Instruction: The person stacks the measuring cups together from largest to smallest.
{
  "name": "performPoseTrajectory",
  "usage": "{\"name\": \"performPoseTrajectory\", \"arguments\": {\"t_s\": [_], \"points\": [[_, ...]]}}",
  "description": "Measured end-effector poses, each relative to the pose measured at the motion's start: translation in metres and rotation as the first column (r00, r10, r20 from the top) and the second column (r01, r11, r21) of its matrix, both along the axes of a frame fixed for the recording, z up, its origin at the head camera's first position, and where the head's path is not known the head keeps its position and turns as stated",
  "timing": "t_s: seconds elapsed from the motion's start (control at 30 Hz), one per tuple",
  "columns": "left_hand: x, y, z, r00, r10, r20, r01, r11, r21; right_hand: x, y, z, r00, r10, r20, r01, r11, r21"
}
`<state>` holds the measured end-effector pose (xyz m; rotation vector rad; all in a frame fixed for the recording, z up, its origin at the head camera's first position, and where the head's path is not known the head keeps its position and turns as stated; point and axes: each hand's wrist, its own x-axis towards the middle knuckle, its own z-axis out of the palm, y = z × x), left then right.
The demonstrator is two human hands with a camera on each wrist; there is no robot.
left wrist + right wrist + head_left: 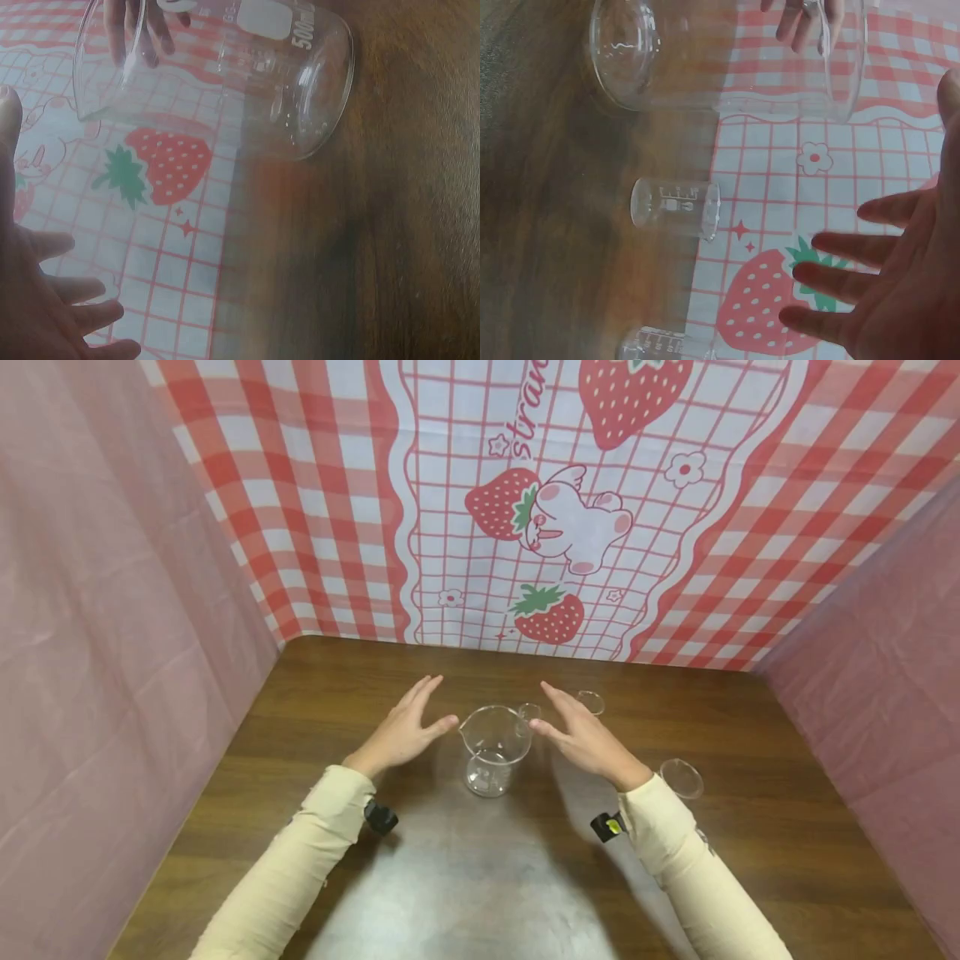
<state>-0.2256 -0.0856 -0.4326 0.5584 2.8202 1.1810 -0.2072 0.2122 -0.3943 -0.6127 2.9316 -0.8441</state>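
My bare left hand (pixel 401 733) is to the left of the large clear glass beaker (pixel 491 762), my bare right hand (pixel 590 741) to its right, both apart from it. My palms (pixel 904 311) face each other across it, the fingers (pixel 97 316) straight, slightly spread and pointing forward. Each thumb (pixel 442 727) stands away from the fingers, its tip nearest the beaker. My forearms, in long cream fabric sleeves (pixel 288 877), slant inward toward it from either side.
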Motion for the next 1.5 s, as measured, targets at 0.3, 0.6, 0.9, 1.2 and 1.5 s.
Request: {"name": "performPoseTrajectory", "arguments": {"t_s": [0.3,0.6,0.9,1.2,1.5], "points": [[0.004,0.006,-0.005,0.993,-0.120,-0.020,0.121,0.990,0.072,0.004,-0.006,-0.007,0.993,0.107,0.044,-0.105,0.994,-0.039],[0.008,0.017,-0.009,0.985,-0.174,0.003,0.173,0.979,0.106,0.003,-0.013,-0.013,0.982,0.171,0.081,-0.163,0.982,-0.099],[0.011,0.023,-0.014,0.977,-0.213,0.034,0.206,0.969,0.136,0.002,-0.019,-0.021,0.985,0.162,0.064,-0.156,0.984,-0.087],[0.011,0.025,-0.019,0.969,-0.245,0.021,0.236,0.953,0.192,0.002,-0.022,-0.027,0.983,0.165,0.076,-0.151,0.976,-0.159],[0.009,0.029,-0.021,0.966,-0.260,0.017,0.246,0.933,0.263,0.001,-0.025,-0.028,0.982,0.165,0.095,-0.141,0.966,-0.215]]}}
